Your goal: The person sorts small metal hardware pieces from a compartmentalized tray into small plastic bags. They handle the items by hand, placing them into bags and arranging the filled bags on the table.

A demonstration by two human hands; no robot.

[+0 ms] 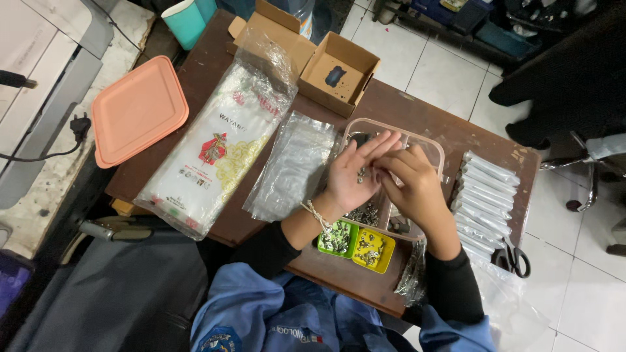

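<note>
Both hands meet over a clear plastic divided tray [433, 148] on the brown counter [404, 107]. The left hand [355, 173] lies palm up with its fingers spread flat, and a few small metal parts [360, 175] rest on the palm. The right hand [411, 182] curls over them, its fingertips pinched narrow at the left palm; whether it grips a part cannot be told. More metal parts [365, 214] fill the tray compartment just beneath the left wrist. A green cup [336, 237] and a yellow cup [372, 250] of small parts sit side by side at the near edge. Filled clear packets [486, 195] lie stacked right of the tray, scissors [514, 257] near them.
</note>
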